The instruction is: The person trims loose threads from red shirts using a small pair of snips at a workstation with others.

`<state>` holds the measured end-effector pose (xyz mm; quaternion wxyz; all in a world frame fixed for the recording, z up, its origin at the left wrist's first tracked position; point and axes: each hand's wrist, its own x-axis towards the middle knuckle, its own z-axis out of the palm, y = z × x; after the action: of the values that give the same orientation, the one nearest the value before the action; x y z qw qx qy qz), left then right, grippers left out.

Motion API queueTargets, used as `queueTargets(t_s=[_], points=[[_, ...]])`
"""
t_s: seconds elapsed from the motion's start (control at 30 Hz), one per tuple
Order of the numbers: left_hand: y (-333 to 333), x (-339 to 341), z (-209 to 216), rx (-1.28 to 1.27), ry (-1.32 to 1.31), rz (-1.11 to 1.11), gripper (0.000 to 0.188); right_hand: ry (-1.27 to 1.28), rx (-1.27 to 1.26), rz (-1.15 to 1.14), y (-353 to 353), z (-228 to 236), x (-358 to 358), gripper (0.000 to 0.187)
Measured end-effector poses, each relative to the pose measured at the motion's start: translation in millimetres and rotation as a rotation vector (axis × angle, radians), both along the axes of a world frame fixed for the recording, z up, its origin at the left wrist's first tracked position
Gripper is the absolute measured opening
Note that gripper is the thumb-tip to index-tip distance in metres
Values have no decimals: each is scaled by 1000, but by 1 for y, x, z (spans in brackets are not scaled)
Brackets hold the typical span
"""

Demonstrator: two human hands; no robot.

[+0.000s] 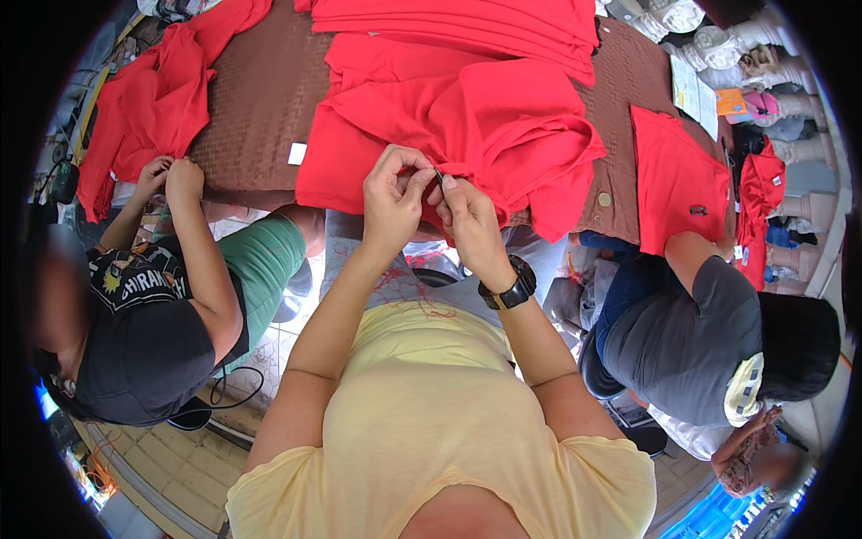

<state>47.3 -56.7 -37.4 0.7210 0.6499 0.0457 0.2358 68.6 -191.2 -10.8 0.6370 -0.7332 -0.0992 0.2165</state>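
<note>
A red garment lies bunched on the brown table in front of me. My left hand pinches the garment's near edge between thumb and fingers. My right hand, with a black watch on its wrist, holds a small thin metal tool against the same edge. Both hands meet at the fabric's hem, close together. Loose red threads lie on my lap below.
A stack of folded red garments sits at the table's far side. To my left, a person in a black shirt handles another red cloth. On the right, a person in grey sits by a flat red piece.
</note>
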Motion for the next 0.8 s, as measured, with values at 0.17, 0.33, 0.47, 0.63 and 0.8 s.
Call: queueTargets(t_s=[0.17,0.33,0.47,0.63,0.8], points=[[-5,-2,-4,-52,1,1,9,92,21,14,-2,3,3,44],[-7,-2,2,-39,-33,26,10,15,34,-12,1,-5,7,44],[6,-7,5,233,90,-145,10,107,81,20,-5,-3,10,44],[70,-45,50,646,611,-473,28,-192,52,-14,-30,36,13,28],[53,-18,40,765,89,58,37,-617,-121,-84,-10,31,27,18]])
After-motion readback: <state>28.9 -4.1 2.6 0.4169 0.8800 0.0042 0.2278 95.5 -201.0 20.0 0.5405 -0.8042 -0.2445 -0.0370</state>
